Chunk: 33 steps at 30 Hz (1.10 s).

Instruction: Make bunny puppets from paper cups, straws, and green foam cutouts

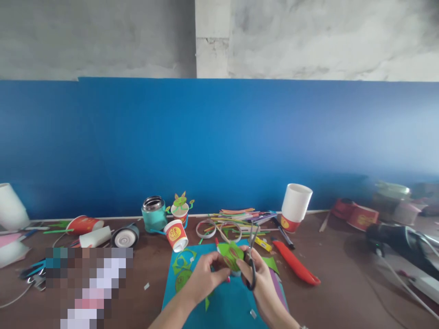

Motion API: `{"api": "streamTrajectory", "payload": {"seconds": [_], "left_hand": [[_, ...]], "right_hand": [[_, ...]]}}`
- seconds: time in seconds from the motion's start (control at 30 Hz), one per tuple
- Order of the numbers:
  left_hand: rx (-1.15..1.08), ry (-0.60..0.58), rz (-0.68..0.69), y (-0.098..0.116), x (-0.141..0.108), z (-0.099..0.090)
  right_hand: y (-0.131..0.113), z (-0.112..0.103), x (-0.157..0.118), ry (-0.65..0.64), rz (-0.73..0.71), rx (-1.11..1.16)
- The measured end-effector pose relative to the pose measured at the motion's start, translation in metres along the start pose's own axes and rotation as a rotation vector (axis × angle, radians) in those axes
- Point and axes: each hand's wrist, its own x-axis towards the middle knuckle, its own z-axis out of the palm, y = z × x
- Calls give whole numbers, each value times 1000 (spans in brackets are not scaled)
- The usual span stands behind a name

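Between my two hands is a piece of green paper (231,255) with a drawn shape on it. My left hand (209,276) pinches its left side. In my right hand (257,269) are scissors (253,249) with dark handles, blades pointing up, and its fingertips also touch the paper's right edge. Both hands are above a blue sheet (236,304). On the sheet's left lie green paper cutouts (183,278) with drawings. A yellow glue stick (263,243) and a red pouch-like object (297,264) lie to the right.
Behind the sheet are tape rolls (206,229), several coloured sticks (236,217), a teal thermos (154,214), a tilted paper cup (176,235) and a cup with a green paper figure (180,208). Stacked white cups (296,207) stand at back right against the blue partition (219,146).
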Motion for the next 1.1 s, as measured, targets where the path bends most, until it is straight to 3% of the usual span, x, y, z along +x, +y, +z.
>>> {"api": "streamTrajectory", "payload": {"seconds": [0.27, 0.37, 0.5, 0.63, 1.1], "left_hand": [[-26, 116, 59, -7, 1, 5], [-72, 232, 56, -12, 5, 1], [-84, 385, 100, -13, 8, -5], [-80, 394, 89, -10, 7, -3], [-165, 271, 66, -4, 3, -1]], "right_hand": [[5, -2, 4, 7, -92, -69], [0, 1, 0, -87, -26, -113], [-1, 6, -8, -323, 104, -232], [5, 6, -12, -449, 124, -262], [7, 3, -10, -453, 112, -278]]}}
